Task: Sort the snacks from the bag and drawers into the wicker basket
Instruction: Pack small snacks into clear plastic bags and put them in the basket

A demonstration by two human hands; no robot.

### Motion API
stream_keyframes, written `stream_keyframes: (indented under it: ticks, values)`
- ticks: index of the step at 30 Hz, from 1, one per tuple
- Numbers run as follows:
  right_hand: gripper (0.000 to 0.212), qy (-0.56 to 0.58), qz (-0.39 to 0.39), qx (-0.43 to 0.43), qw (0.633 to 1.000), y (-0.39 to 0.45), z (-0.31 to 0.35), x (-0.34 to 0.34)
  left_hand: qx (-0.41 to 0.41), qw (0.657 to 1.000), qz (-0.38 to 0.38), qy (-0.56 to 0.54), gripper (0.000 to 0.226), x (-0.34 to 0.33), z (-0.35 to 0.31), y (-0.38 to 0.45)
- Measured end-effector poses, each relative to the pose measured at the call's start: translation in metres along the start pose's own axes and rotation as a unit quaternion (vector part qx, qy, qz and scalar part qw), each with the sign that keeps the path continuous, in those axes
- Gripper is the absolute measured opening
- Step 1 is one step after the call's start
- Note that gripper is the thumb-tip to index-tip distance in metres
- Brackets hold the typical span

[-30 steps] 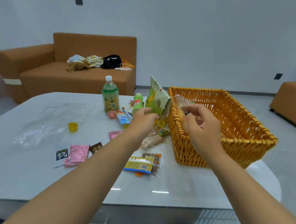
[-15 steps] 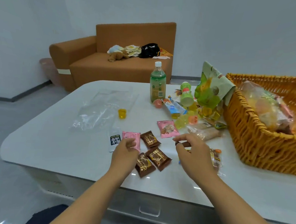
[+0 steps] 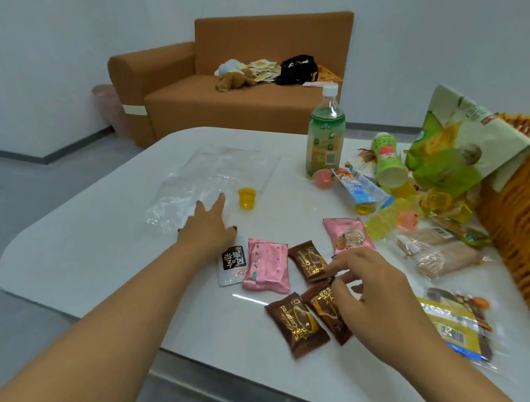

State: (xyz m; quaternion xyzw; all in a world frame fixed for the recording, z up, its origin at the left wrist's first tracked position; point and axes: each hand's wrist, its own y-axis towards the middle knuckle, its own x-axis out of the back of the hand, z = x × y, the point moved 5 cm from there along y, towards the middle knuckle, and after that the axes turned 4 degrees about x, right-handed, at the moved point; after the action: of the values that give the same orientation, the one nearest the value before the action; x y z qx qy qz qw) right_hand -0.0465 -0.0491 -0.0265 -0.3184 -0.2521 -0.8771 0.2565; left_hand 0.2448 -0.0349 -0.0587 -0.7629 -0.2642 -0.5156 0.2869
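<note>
Three brown snack packets lie near the table's front; one (image 3: pixel 296 324) is nearest me, one (image 3: pixel 308 260) farther back. My right hand (image 3: pixel 370 290) hovers over the middle brown packet (image 3: pixel 328 312) and pinches its far end between thumb and fingers. My left hand (image 3: pixel 207 225) reaches forward with straight fingers and holds nothing, its fingertips close to a yellow jelly cup (image 3: pixel 246 198). A pink packet (image 3: pixel 267 265) and a black-and-white sachet (image 3: pixel 232 263) lie beside my left wrist. The wicker basket (image 3: pixel 523 212) stands at the right edge, partly out of view.
A clear plastic bag (image 3: pixel 208 181) lies flat past my left hand. A green bottle (image 3: pixel 324 136), a small tipped bottle (image 3: pixel 385 160), a green bag (image 3: pixel 458 151) leaning on the basket, jelly cups (image 3: pixel 381 221), a biscuit pack (image 3: pixel 442 254) and a yellow pack (image 3: pixel 456 324) crowd the right side.
My left hand left the pink packet and stretched forward toward the yellow jelly cup. My right hand shifted onto the brown packets. The view swung further left.
</note>
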Motion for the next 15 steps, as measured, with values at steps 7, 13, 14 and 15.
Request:
stream_keyframes:
  ticks: [7, 13, 14, 15]
  values:
    - [0.015, -0.016, 0.025, -0.009, 1.000, -0.007, -0.001, 0.007, -0.021, 0.991, -0.135, 0.009, 0.039, 0.022, -0.002, -0.022]
    - [0.016, -0.031, 0.018, -0.026, 0.999, -0.022, -0.006, 0.028, -0.054, 0.968, -0.243, -0.018, 0.044, 0.068, -0.011, -0.075]
    - [0.016, -0.030, 0.013, -0.033, 0.999, -0.024, -0.007, 0.032, -0.071, 0.963, -0.257, -0.025, 0.044, 0.071, -0.015, -0.088]
    - [0.016, -0.026, 0.005, -0.040, 0.999, -0.026, -0.007, 0.037, -0.091, 0.958, -0.270, -0.035, 0.045, 0.073, -0.019, -0.103]
